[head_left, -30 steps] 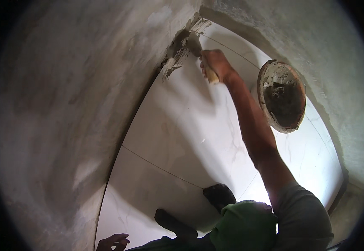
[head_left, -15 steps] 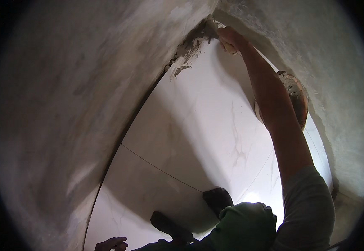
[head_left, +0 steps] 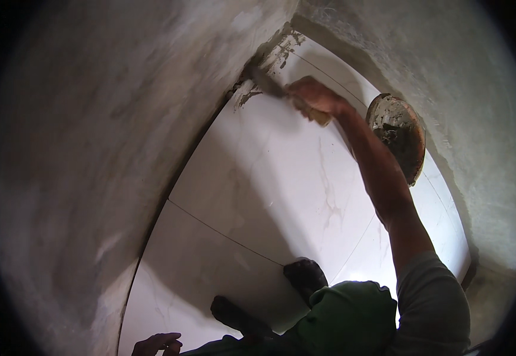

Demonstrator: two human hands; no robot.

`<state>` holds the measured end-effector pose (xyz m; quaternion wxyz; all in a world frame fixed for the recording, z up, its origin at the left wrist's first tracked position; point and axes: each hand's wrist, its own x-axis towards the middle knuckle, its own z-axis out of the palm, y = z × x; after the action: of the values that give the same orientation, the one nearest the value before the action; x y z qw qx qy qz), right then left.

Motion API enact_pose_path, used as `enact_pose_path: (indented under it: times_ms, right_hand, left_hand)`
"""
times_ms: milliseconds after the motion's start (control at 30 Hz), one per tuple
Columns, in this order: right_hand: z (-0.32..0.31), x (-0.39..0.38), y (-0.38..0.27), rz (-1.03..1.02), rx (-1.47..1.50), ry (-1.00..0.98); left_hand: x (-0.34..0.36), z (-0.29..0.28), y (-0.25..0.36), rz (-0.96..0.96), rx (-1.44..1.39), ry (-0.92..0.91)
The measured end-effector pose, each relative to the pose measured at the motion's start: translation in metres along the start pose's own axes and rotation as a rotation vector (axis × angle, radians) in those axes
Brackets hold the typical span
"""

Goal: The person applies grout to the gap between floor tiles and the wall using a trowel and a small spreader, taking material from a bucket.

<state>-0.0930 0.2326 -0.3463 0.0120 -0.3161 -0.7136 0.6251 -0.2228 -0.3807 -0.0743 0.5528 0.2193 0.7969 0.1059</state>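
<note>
My right hand (head_left: 311, 96) is closed round the pale wooden handle of a metal trowel (head_left: 265, 80). The blurred blade lies at the band of wet grey mortar (head_left: 283, 50) along the left wall's foot, near the far corner of the white marbled tiles (head_left: 252, 160). Right of my forearm sits a round mortar bowl (head_left: 397, 118) with a crusted rim, partly hidden by the arm. My left hand (head_left: 158, 345) hangs at the lower edge, fingers loosely bent and apart, holding nothing that I can see.
Rough grey plastered walls (head_left: 80, 154) rise on the left and right (head_left: 459, 89), meeting at the far corner. My dark-shod feet (head_left: 302, 276) stand on the tiles below me, beside my green-clad knee (head_left: 347, 314).
My right hand with the trowel went up toward the far corner, then came back down and left to the mortar band. The arm now covers less of the bowl than half a second ago.
</note>
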Motion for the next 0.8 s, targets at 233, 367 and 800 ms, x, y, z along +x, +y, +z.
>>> enact_pose_path:
  times_ms: [233, 367, 800]
  right_hand:
    - [-0.084, 0.037, -0.010, 0.377, 0.011, 0.321]
    - [-0.021, 0.026, -0.003, 0.290, -0.075, -0.070]
    - [0.026, -0.271, -0.068, 0.214, 0.116, -0.137]
  left_hand:
    - [-0.008, 0.002, -0.009, -0.070, 0.010, -0.006]
    - [-0.012, 0.006, -0.001, -0.043, 0.007, -0.017]
    - [0.051, 0.018, 0.026, 0.322, 0.337, -0.062]
